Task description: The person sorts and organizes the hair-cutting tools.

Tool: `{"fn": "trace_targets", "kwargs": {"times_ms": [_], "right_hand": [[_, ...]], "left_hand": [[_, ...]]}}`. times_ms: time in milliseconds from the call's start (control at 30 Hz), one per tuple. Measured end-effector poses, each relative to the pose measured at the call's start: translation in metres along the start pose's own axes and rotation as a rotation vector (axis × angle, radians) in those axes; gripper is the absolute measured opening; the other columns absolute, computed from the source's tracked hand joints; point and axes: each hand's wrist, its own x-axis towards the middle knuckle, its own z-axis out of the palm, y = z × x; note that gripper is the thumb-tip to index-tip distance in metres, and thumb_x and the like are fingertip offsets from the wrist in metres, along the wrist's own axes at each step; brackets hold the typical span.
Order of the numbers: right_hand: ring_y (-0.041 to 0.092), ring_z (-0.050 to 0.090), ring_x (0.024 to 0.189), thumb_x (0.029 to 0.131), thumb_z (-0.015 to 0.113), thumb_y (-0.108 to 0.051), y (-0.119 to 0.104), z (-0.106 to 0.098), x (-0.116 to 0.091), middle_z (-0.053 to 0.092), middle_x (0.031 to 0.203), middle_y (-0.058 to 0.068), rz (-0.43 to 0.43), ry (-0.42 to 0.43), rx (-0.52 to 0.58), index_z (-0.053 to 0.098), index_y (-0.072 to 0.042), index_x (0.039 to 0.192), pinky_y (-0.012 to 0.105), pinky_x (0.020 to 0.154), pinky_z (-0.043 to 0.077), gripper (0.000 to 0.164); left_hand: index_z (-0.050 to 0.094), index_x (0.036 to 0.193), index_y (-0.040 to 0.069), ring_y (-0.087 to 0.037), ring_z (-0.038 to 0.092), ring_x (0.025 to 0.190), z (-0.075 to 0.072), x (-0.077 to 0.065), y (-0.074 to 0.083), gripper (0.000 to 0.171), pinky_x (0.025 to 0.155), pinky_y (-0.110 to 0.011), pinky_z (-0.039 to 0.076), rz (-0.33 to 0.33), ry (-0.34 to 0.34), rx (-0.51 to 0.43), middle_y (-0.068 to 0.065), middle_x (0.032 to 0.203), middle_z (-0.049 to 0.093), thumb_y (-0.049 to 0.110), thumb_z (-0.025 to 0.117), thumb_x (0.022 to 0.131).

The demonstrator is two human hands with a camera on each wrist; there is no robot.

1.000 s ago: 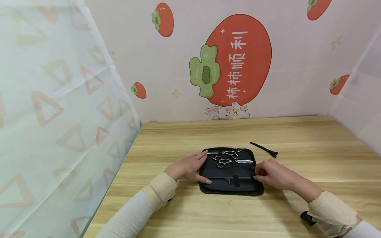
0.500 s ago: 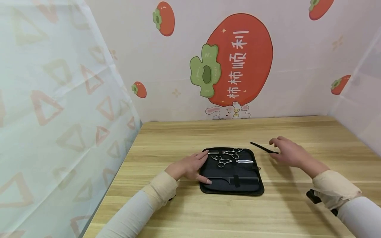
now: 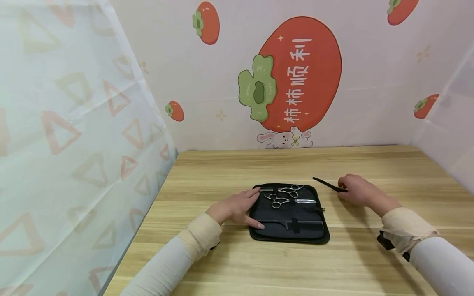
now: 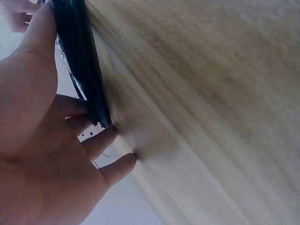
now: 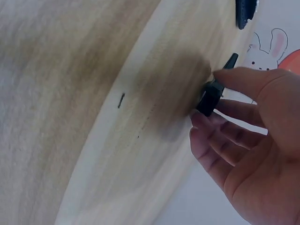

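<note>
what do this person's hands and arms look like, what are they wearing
The left hand and right hand are bare, with no gloves or rings visible. Both arms have plain whitish sleeves and beige wrist wraps, the right one looking crinkled. A small black piece pokes out beneath each wrap; what it is can't be told.

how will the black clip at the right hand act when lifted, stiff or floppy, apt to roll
The black clip is probably stiff, since its long, slim body lies straight. It looks light, being so thin, so a pinch should likely be enough. Rolling seems unlikely: its thicker end, at the fingers of the right hand, looks boxy and flat-sided.
</note>
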Motion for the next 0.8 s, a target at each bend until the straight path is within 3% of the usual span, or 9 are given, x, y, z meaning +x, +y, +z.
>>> {"fn": "trace_targets", "kwargs": {"times_ms": [167, 500, 800], "right_hand": [[0.016, 0.051, 0.066, 0.089, 0.072, -0.002, 0.002, 0.002, -0.002, 0.061, 0.075, 0.002, -0.007, 0.013, 0.026, 0.066, -0.001, 0.081, 0.036, 0.061, 0.044, 0.010], [0.013, 0.052, 0.068, 0.089, 0.074, -0.002, 0.004, 0.005, -0.018, 0.062, 0.077, 0.000, -0.050, 0.007, 0.039, 0.069, -0.003, 0.085, 0.034, 0.062, 0.046, 0.007], [0.007, 0.047, 0.067, 0.088, 0.077, -0.003, -0.024, 0.003, -0.025, 0.057, 0.076, -0.005, -0.166, 0.062, 0.070, 0.068, -0.008, 0.083, 0.028, 0.059, 0.042, 0.012]], "left_hand": [[0.019, 0.164, 0.007, -0.025, 0.014, 0.157, 0.000, 0.000, 0.000, 0.114, 0.124, -0.040, 0.023, 0.000, 0.003, -0.010, -0.004, 0.173, 0.007, 0.072, 0.068, 0.085], [0.020, 0.164, 0.007, -0.024, 0.016, 0.157, -0.002, -0.002, 0.003, 0.111, 0.123, -0.040, 0.025, -0.002, 0.004, -0.053, -0.006, 0.172, 0.008, 0.069, 0.070, 0.086], [0.029, 0.162, 0.010, -0.029, 0.026, 0.153, -0.002, 0.000, 0.001, 0.102, 0.119, -0.047, 0.033, 0.018, 0.058, -0.060, -0.008, 0.170, 0.019, 0.066, 0.070, 0.087]]}}
